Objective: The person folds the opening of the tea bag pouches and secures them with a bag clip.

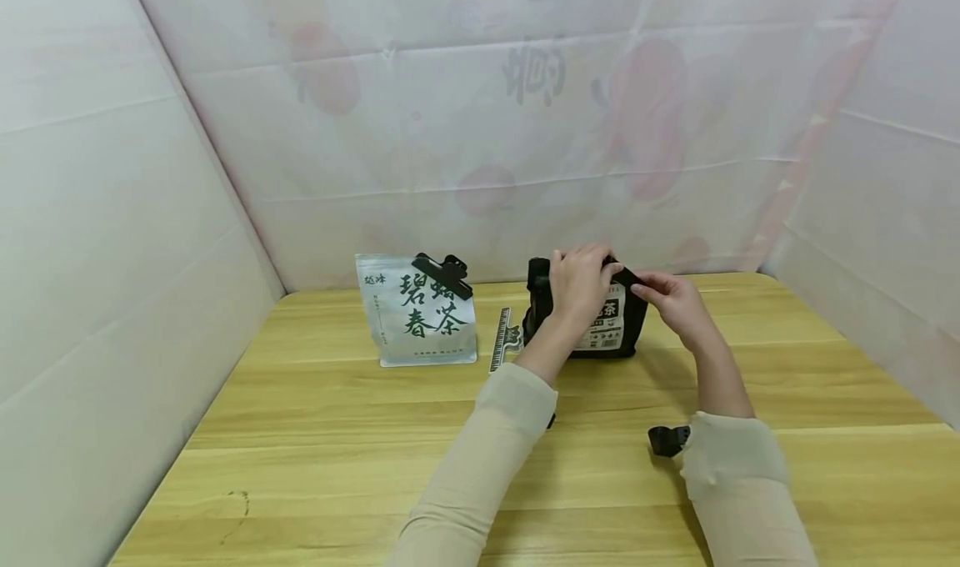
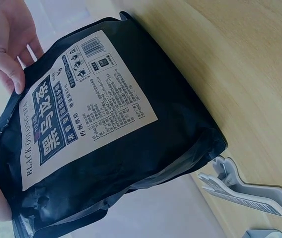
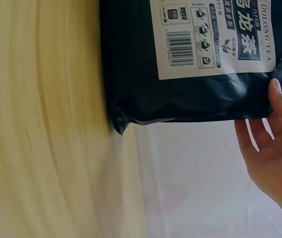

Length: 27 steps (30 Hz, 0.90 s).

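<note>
A black bag of oolong tea (image 1: 597,329) stands upright on the table, its pale printed label (image 2: 89,99) facing the near side. My left hand (image 1: 581,282) grips the top edge near the middle, its fingers over the rim. At the right end of that edge my right hand (image 1: 675,304) pinches the corner, with the thumb (image 3: 279,94) on the label side and other fingers behind. Left of the bag lies a pale clip with ruler-like stripes (image 1: 502,339), seen also as a grey clip (image 2: 247,191) in the left wrist view.
Farther left stands a white tea bag (image 1: 420,321) with a black clip (image 1: 444,275) slanting across its top right corner. A small black object (image 1: 667,440) is beside the right sleeve. Fabric walls (image 1: 465,133) enclose the wooden table (image 1: 337,467) at the back and sides.
</note>
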Tool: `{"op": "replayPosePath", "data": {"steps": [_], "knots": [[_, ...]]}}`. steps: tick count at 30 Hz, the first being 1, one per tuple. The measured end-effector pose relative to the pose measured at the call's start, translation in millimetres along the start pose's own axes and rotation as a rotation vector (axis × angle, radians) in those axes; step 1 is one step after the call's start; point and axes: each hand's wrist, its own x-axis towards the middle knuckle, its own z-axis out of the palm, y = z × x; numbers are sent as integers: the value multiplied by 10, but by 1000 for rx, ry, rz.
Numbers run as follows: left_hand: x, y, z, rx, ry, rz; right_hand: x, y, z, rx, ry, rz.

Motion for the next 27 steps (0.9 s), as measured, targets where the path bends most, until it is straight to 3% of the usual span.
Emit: {"op": "replayPosePath", "data": {"steps": [7, 17, 27], "knots": [[-4, -1, 3, -15, 13, 6, 13, 16, 11, -8, 41, 14], [-6, -12, -3, -5, -2, -4, -31, -85, 8, -14, -26, 22], [-5, -7, -3, -3, 5, -3, 40, -158, 196, 128, 89, -142]]}}
